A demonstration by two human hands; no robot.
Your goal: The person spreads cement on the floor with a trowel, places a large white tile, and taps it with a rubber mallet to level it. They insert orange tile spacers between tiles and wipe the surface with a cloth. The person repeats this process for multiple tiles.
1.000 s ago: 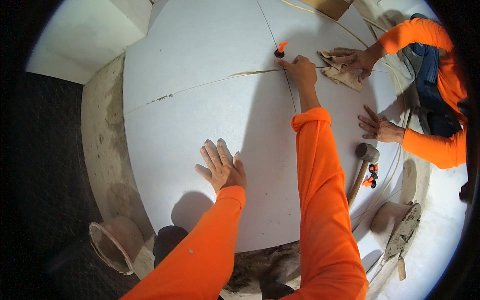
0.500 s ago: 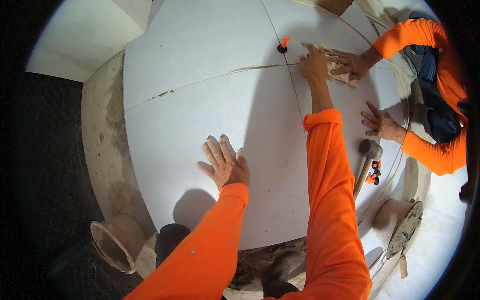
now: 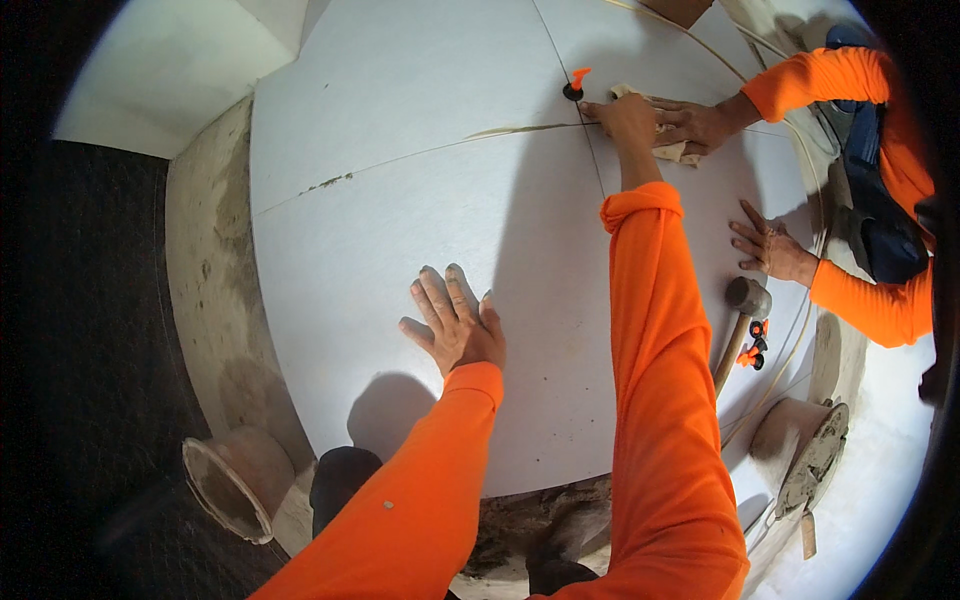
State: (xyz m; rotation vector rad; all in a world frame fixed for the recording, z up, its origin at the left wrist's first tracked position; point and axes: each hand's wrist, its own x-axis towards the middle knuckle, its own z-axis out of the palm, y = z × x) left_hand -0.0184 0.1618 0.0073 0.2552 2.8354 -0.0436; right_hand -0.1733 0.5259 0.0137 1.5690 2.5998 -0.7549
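Note:
My left hand (image 3: 455, 320) lies flat with fingers spread on a large pale floor tile (image 3: 400, 240). Farther off, my right hand (image 3: 628, 120) points with its index finger stretched onto the joint between tiles; its other fingers look curled and partly hidden. Just beyond that fingertip, an orange and black tile levelling clip (image 3: 575, 86) stands in the joint. A beige cloth (image 3: 680, 152) lies right beside my right hand, under a co-worker's hand (image 3: 697, 124). That person's other hand (image 3: 775, 248) rests spread on the tile.
A rubber mallet (image 3: 745, 298) lies at the right with loose levelling clips (image 3: 757, 345) beside it. Buckets stand at the lower right (image 3: 780, 432) and lower left (image 3: 255, 470). A pale cord (image 3: 802, 300) runs along the right. Mortar smears (image 3: 328, 183) mark one joint.
My right hand has shifted slightly left and its index finger now reaches the joint near the clip. The co-worker's hand and cloth moved a little left. My left hand stays on the tile.

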